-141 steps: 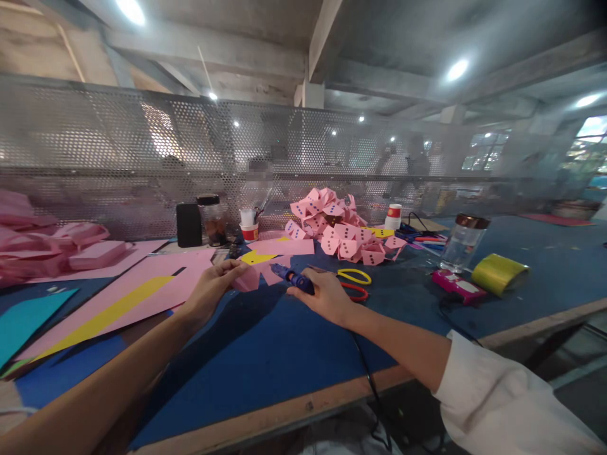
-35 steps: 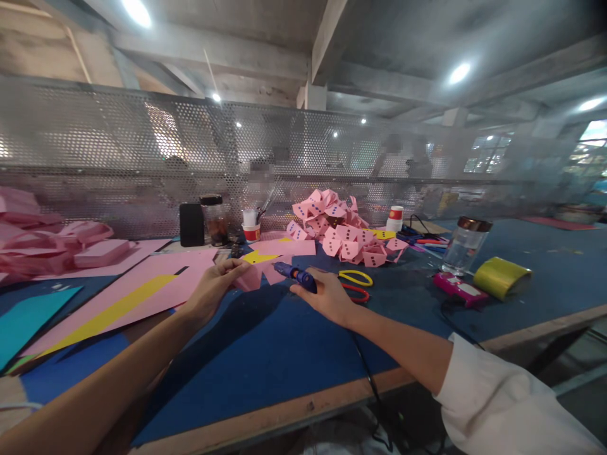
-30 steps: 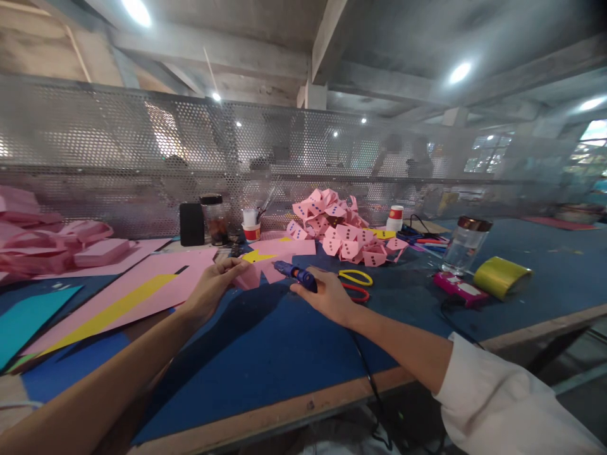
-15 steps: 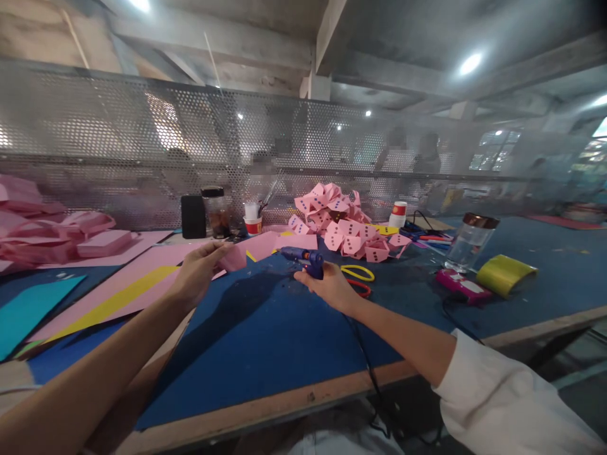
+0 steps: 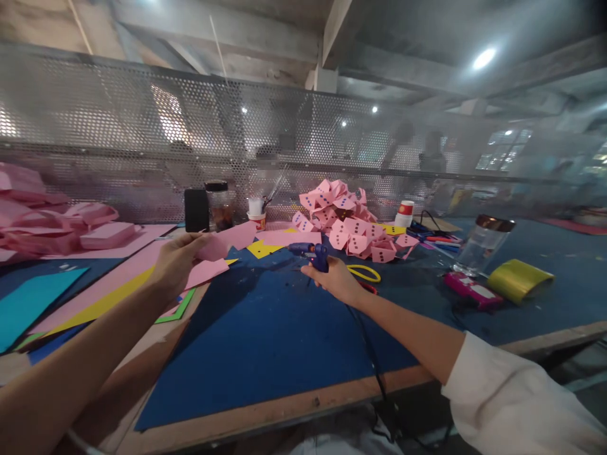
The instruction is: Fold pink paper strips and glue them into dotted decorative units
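Note:
My left hand (image 5: pixel 183 256) pinches the near end of a pink paper piece (image 5: pixel 232 239), which sticks out to the right above the table. In my right hand (image 5: pixel 334 278) is a blue glue gun (image 5: pixel 310 253), its nozzle pointing left toward the paper but apart from it. A black cord (image 5: pixel 365 341) runs down from the gun over the table's front edge. Just beyond the gun lie a yellow sheet (image 5: pixel 265 248) and a heap of folded pink paper pieces with dark dots (image 5: pixel 353 221). Yellow-handled scissors (image 5: pixel 364 273) lie partly hidden behind my right hand.
Pink paper strips and boxes (image 5: pixel 66 227) are piled at the left, near a turquoise sheet (image 5: pixel 38 303). Jars stand at the back (image 5: pixel 218 205) and right (image 5: pixel 481 243). A magenta device (image 5: pixel 469 289) lies beside a curved yellow piece (image 5: pixel 519 280). A perforated metal screen (image 5: pixel 294 139) closes off the back.
My left hand has drawn back left with the pink paper, widening the gap to the glue gun. More of the yellow sheet shows. The view has shifted slightly.

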A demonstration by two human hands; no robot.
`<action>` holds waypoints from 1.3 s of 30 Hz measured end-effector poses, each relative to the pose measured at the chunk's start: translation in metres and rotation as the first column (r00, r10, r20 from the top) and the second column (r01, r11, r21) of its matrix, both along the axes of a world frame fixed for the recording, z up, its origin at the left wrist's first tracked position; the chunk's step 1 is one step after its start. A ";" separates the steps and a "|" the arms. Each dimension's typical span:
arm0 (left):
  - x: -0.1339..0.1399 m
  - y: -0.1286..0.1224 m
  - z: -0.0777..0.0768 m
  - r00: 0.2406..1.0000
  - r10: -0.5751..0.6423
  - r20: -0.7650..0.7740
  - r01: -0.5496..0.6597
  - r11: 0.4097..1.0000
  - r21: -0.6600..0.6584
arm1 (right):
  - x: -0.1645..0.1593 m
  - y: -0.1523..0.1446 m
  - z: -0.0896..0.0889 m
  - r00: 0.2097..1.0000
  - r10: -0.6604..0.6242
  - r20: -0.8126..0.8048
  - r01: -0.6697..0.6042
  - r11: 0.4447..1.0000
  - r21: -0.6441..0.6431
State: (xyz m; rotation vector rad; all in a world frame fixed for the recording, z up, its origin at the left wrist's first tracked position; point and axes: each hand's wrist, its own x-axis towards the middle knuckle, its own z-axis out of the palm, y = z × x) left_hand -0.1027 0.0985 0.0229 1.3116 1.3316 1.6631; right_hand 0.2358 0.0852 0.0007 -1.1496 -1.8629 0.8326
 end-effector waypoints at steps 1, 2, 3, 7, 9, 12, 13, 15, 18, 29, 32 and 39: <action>-0.002 -0.001 -0.001 1.000 -0.010 0.008 0.010 1.000 -0.002 | 0.000 0.004 0.001 1.000 -0.002 0.013 0.002 1.000 0.008; -0.005 -0.001 -0.002 1.000 -0.020 0.024 0.020 1.000 -0.002 | 0.000 0.010 0.003 1.000 0.001 0.029 -0.001 1.000 0.014; -0.007 -0.001 -0.003 0.999 -0.027 0.042 0.027 1.000 -0.001 | 0.000 0.015 0.004 0.999 0.004 0.045 -0.005 1.000 0.018; -0.010 -0.003 -0.009 0.998 -0.030 0.064 0.030 1.000 0.002 | -0.005 0.039 0.009 0.996 0.046 0.078 -0.047 0.999 0.013; -0.008 -0.006 -0.010 0.998 -0.032 0.056 0.032 0.999 -0.002 | -0.011 0.050 0.011 0.993 0.080 0.081 -0.081 0.997 0.012; -0.003 -0.012 -0.010 0.999 -0.040 0.036 0.041 0.999 -0.020 | -0.022 0.064 0.013 0.990 0.108 0.090 -0.109 0.994 0.001; -0.002 -0.013 -0.010 0.999 -0.043 0.023 0.043 0.999 -0.019 | -0.026 0.068 0.013 0.989 0.114 0.096 -0.114 0.993 -0.002; -0.001 -0.015 -0.009 0.999 -0.039 0.029 0.039 0.999 -0.029 | -0.035 0.075 0.013 0.986 0.125 0.112 -0.124 0.992 -0.011; -0.004 -0.013 -0.008 0.997 0.017 0.080 -0.015 0.999 -0.029 | -0.046 0.083 0.009 0.982 0.143 0.122 -0.138 0.989 -0.051; -0.014 -0.008 -0.015 0.985 0.088 0.147 -0.077 0.994 -0.080 | -0.050 0.093 -0.003 0.983 0.170 0.072 -0.157 0.975 -0.159; -0.014 -0.009 -0.017 0.988 0.096 0.124 -0.081 0.990 -0.117 | -0.044 0.093 0.000 0.984 0.155 0.084 -0.138 0.974 -0.179; -0.022 -0.007 -0.024 0.986 0.098 0.132 -0.072 0.980 -0.186 | -0.037 0.096 0.003 0.988 0.145 0.058 -0.129 0.966 -0.224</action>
